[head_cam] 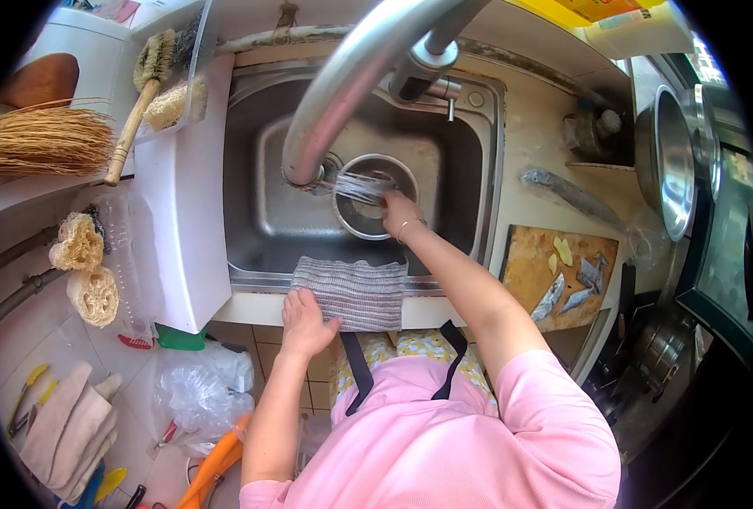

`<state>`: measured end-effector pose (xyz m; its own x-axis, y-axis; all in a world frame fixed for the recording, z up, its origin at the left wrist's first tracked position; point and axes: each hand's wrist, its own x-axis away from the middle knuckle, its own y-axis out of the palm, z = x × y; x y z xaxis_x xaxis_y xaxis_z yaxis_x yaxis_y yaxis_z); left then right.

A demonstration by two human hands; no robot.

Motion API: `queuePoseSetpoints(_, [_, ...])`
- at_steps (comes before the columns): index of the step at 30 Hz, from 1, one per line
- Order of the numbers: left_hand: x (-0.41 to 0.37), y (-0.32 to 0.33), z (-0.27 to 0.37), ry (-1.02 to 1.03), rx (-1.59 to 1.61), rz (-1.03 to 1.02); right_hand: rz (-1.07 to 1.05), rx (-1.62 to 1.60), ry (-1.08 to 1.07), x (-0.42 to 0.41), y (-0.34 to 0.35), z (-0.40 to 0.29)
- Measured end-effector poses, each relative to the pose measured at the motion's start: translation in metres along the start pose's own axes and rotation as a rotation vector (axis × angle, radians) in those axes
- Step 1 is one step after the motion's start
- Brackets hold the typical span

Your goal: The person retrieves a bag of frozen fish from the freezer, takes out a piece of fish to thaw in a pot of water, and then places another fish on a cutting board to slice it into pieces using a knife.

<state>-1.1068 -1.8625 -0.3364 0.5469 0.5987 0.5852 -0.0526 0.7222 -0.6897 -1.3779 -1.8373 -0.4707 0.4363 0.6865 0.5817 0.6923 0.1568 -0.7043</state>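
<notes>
My right hand (403,215) reaches over a round metal bowl (376,227) in the stainless-steel sink (281,248). Its fingers hold a silvery thing (358,188), too blurred by motion to name, close to the outlet of the curved faucet (341,95). Across the sink's front edge lies a grey striped knitted cloth (357,292). My left hand (308,323) rests on the cloth's left part, thumb spread from the fingers, gripping nothing that I can see.
Right of the sink, a cutting board (519,280) bears silvery fish pieces (549,296) and yellowish slices (563,251). Behind it lies a clear plastic bag (573,194). Metal basins (666,162) stand far right. At left are a wooden-handled brush (133,130) and loofah pieces (93,296).
</notes>
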Motion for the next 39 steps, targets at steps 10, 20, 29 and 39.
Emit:
queuePoseSetpoints(10, [0.000, -0.009, 0.001, -0.008, 0.026, -0.079, -0.251, 0.288, -0.217, 0.012, 0.007, -0.012])
queuePoseSetpoints(20, [0.001, -0.011, 0.000, 0.012, 0.031, -0.086, -0.124, 0.308, -0.416, 0.016, 0.023, -0.003])
queuePoseSetpoints(29, [0.000, -0.011, 0.003, -0.005, 0.007, -0.086, -0.265, 0.507, -0.088, -0.013, 0.030, -0.023])
queuePoseSetpoints(39, [0.002, -0.005, 0.000, -0.010, -0.002, -0.046, -0.127, -0.766, 0.445, -0.013, 0.003, -0.009])
